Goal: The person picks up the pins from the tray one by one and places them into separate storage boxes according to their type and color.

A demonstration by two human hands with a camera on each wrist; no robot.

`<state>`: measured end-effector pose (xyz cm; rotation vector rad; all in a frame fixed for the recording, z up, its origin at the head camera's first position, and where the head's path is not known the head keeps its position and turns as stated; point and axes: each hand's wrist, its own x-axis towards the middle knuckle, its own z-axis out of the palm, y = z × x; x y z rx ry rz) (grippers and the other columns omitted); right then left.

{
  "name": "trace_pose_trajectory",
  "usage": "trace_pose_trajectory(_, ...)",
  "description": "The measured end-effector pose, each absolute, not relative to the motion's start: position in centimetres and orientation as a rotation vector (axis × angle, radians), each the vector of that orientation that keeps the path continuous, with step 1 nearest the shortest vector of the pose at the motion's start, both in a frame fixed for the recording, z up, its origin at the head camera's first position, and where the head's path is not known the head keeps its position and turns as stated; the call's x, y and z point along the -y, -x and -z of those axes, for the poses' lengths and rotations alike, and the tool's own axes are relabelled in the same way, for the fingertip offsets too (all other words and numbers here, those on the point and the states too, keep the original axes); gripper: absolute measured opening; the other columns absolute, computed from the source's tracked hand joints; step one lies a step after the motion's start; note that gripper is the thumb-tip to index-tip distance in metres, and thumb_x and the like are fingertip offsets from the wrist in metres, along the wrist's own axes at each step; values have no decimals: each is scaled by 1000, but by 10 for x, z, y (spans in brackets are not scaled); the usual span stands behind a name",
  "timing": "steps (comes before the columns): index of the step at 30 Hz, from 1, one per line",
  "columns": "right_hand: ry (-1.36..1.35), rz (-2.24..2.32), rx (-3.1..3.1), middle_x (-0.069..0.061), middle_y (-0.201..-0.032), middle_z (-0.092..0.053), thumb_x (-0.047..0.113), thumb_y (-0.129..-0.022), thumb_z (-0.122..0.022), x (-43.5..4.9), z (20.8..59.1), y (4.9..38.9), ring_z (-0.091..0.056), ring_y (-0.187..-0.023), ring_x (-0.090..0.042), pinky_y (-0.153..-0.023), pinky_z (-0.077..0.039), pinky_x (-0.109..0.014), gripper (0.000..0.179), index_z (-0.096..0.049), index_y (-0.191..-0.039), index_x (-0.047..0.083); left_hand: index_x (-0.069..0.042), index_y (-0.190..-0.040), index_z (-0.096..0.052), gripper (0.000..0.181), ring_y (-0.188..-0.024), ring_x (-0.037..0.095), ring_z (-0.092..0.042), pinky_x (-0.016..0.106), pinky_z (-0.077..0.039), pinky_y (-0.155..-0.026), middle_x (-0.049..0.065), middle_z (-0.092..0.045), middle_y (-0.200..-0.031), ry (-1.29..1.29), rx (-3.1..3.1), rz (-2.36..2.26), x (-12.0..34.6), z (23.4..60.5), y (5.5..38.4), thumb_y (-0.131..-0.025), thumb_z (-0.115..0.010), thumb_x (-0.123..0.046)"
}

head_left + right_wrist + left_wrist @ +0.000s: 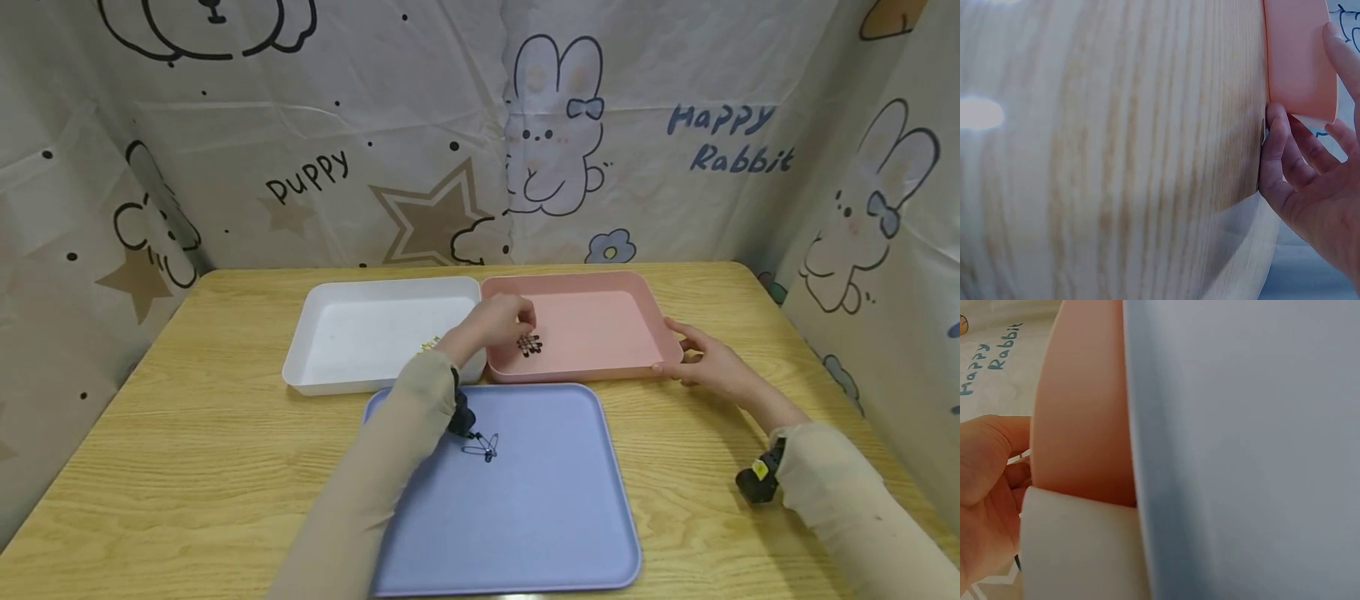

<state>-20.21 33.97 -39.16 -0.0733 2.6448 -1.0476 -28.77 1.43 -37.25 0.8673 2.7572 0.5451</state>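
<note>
Over the left end of the pink tray [592, 325], my left hand [502, 319] reaches down with bent fingers, right beside a small pile of dark safety pins [529, 345]. Its fingertips are partly hidden, so I cannot tell whether they pinch a pin. In the left wrist view, the white tray's wall covers part of the left hand [988, 481]. My right hand [708, 362] holds the pink tray at its right front corner, thumb at the front and fingers along the side wall. A few dark safety pins [483, 448] lie on the blue tray [540, 517].
The white tray [360, 333] stands left of the pink one, their sides together. Small gold-coloured pieces [430, 343] lie inside it, partly behind my left forearm. All three trays rest on a wooden table [187, 467], with printed cloth [420, 125] hanging around it.
</note>
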Motion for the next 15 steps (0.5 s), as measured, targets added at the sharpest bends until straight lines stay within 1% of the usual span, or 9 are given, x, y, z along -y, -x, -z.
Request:
trace_pose_trajectory(7,60,1029,-2651,-20,-119,-40,48,-79,-64,-339,392,203,-53,-90,-25,-70,-47,-28,93,-7,-148,21,-15,-90,-64,7,-83,12,-54,29,-45,-76,-3,-64,-94,-861,-2753,-549,-9,364,281,-88,-59,-19)
trace_pose_trajectory(15,50,1019,-2658,-20,-120,-39,51,-78,-64,-340,391,202,-52,-90,-27,-71,-46,-27,94,-7,-148,22,-15,-92,-66,10,-81,11,-54,28,-46,-75,-4,-64,-92,-911,-2759,-528,-2,358,272,-87,-59,-20)
